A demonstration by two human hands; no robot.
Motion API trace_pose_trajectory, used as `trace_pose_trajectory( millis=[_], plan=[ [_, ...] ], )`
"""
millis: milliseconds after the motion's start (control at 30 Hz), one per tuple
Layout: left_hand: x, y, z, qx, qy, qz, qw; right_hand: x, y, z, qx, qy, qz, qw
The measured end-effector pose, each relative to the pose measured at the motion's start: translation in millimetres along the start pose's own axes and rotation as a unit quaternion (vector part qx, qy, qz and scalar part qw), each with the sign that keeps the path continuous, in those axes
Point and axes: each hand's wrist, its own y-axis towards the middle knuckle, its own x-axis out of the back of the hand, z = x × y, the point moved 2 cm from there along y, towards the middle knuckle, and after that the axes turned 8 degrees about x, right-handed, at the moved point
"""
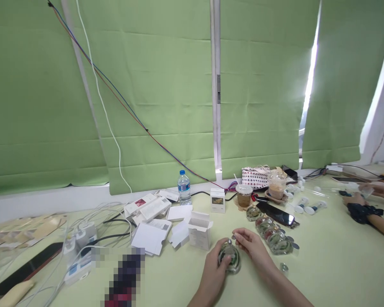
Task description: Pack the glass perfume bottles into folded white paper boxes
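Note:
Just right of centre at the bottom, my left hand (215,266) is wrapped round a rounded glass bottle (233,261) with green contents and a small metal neck. The bottle rests on the pale green table (166,279). Close to its neck, my right hand (251,247) pinches a small silvery piece (234,236) between thumb and fingertips. Similar glass bottles (277,239) stand in a row to the right, with flat round discs beside them. A small clear piece (284,267) lies near my right forearm.
An open white box (199,232), flat cartons (151,234) and a water bottle (184,187) are left of my hands. Drink cups (244,196) and a black phone (277,214) lie behind. Chargers and cables (80,243) fill the left. Another person's hands (355,200) work at far right.

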Motion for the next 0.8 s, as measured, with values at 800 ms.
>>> trace_pose_trajectory(
  millis=[800],
  plan=[
    [-0.8,0.8,-2.1,0.002,0.031,-0.02,0.999,-14.8,4.8,-16.8,0.082,-0.062,-0.027,0.994]
  ],
)
